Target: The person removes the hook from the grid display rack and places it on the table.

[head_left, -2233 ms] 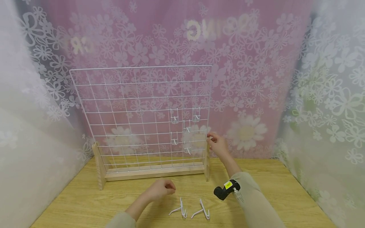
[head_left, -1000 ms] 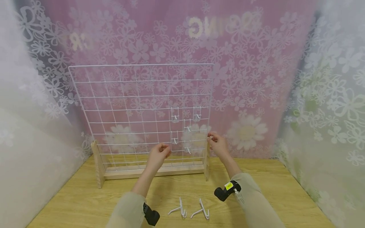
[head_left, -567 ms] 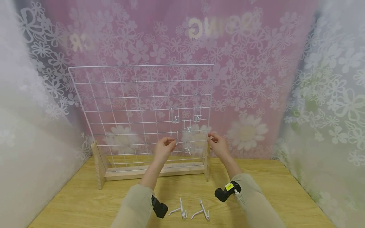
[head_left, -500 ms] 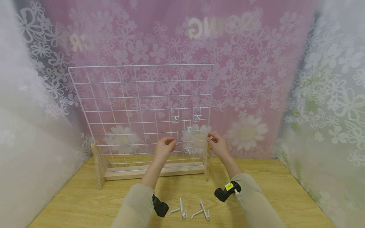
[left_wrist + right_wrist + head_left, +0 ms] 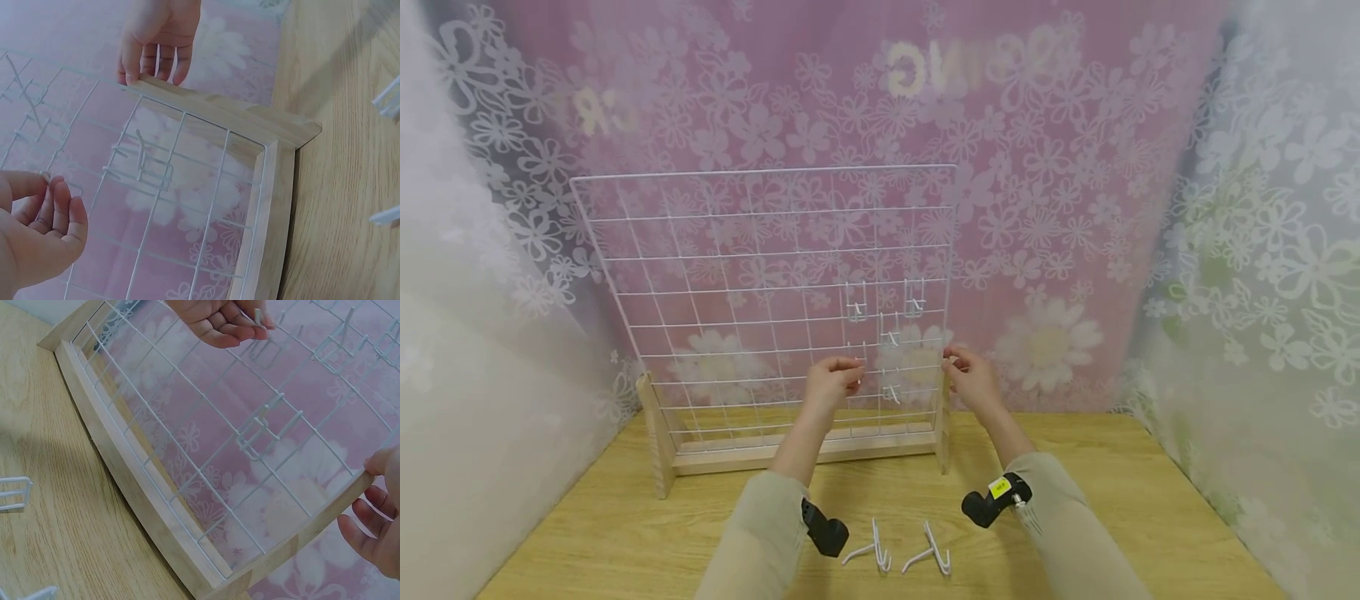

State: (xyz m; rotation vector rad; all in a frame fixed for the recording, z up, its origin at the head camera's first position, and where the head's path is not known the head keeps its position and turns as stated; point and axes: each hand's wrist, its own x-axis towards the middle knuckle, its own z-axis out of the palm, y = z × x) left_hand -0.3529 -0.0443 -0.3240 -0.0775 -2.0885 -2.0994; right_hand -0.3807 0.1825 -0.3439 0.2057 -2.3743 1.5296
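Note:
A white wire grid panel (image 5: 760, 322) stands upright in a wooden base (image 5: 745, 458). Near the panel's lower right, my left hand (image 5: 829, 387) pinches the projecting tip of a white wire hook (image 5: 267, 355) hung on the grid, its fingers covering part of it. My right hand (image 5: 973, 379) grips the panel's right edge at the top of the wooden post (image 5: 187, 94), thumb in front and fingers behind. Other hooks hang close by: an upper left hook (image 5: 857, 312), an upper right hook (image 5: 914, 307), a middle hook (image 5: 890, 337) and a low hook (image 5: 891, 393).
Two loose white hooks, a left one (image 5: 876, 547) and a right one (image 5: 929, 550), lie on the wood-grain table (image 5: 1075, 517) in front of the rack. A pink flowered curtain (image 5: 1037, 250) hangs behind, with pale flowered sheets at both sides.
My left hand has risen from above the table near the loose hooks to the grid, and its fingers have closed on a hung hook. My right hand has stayed at the post.

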